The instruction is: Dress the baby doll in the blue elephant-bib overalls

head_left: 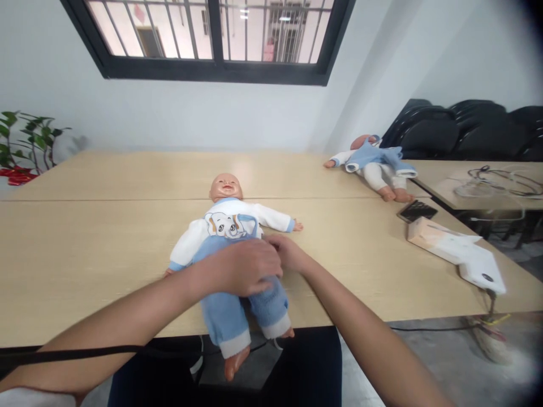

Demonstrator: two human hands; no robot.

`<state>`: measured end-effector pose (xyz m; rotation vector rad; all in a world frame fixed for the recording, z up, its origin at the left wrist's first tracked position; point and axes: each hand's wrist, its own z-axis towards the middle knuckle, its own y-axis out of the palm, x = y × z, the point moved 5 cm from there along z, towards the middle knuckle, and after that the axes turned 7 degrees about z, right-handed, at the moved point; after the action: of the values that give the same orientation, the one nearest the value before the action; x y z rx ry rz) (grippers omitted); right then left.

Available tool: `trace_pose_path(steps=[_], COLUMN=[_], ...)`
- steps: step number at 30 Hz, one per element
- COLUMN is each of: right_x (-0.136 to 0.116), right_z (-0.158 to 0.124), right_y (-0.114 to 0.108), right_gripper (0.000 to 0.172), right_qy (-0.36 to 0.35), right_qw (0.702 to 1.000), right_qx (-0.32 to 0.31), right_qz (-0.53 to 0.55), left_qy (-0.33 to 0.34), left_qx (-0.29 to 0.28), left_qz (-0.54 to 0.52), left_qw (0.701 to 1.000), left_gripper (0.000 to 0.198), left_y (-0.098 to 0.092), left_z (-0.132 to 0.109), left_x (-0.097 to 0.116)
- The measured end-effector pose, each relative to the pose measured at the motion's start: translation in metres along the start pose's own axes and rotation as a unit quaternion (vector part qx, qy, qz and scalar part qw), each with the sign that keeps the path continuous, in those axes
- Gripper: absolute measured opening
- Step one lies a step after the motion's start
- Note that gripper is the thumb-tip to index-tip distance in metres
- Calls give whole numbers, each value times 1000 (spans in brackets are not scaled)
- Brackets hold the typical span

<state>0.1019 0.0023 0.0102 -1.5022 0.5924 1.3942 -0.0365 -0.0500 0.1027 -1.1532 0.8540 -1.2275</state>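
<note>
A baby doll (227, 186) lies on its back on the table, head away from me. It wears a white top with an elephant face and blue knitted trousers (224, 316) with white cuffs. Its feet hang past the table's front edge. Across the doll's waist reaches my left hand (254, 267), fingers curled down over the trousers at the hip on the right. My right hand (286, 252) meets it there from the side, its fingers closed at the trousers' upper edge. My left hand partly hides those fingertips and the cloth between them.
A second doll (373, 164) in blue and white lies at the back right. Near it are a black phone (418, 211), a tissue box (436, 240) and a white device (482, 274) with a cable. Cables (500, 183) lie on another table. A plant (31, 138) stands left.
</note>
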Motion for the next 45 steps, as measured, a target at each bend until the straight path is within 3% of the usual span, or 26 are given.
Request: trace_pose_path(steps=[4, 9, 12, 14, 16, 19, 22, 25, 27, 29, 33, 37, 40, 45], right_x=[12, 10, 5, 1, -4, -9, -9, -4, -1, 1, 3, -2, -12, -32], right_z=[-2, -2, -3, -5, -7, -9, -3, 2, 2, 1, 2, 6, 10, 19], right_y=[-2, 4, 8, 11, 15, 19, 19, 14, 11, 12, 11, 6, 6, 16], right_gripper=[24, 41, 42, 41, 38, 34, 28, 18, 18, 23, 20, 24, 41, 35], right_qy=[56, 56, 45, 43, 46, 23, -38, -49, -34, -20, 26, 76, 93, 96], right_qw=[991, 951, 926, 935, 957, 985, 993, 986, 978, 982, 997, 985, 983, 986], right_qx=[67, 93, 80, 32, -45, -118, -106, 10, 92, 117, 72, 13, -7, -55], right_qz=[106, 290, 366, 350, 282, 121, -46, -162, -182, -145, 28, 156, 159, 125], left_qy=[49, 71, 95, 84, 41, -23, -33, -16, 1, 12, 11, 6, 7, 2], left_qx=[-53, -67, 33, 138, 221, 259, 246, 227, 205, 176, 107, 59, 44, 35], left_qz=[33, 70, -10, -96, -178, -251, -264, -259, -256, -256, -245, -208, -198, -191], left_qw=[997, 993, 995, 982, 958, 932, 932, 939, 945, 950, 964, 976, 979, 981], left_gripper=[65, 65, 55, 56, 62, 65, 64, 62, 60, 58, 51, 43, 39, 40], left_y=[22, 37, 21, -1, -22, -39, -41, -34, -26, -17, -2, 8, 11, 13], left_z=[2, 1, -9, -20, -34, -49, -56, -57, -56, -54, -48, -42, -38, -34], left_x=[18, 14, 11, 5, -4, -12, -8, 1, 6, 9, 14, 20, 23, 24])
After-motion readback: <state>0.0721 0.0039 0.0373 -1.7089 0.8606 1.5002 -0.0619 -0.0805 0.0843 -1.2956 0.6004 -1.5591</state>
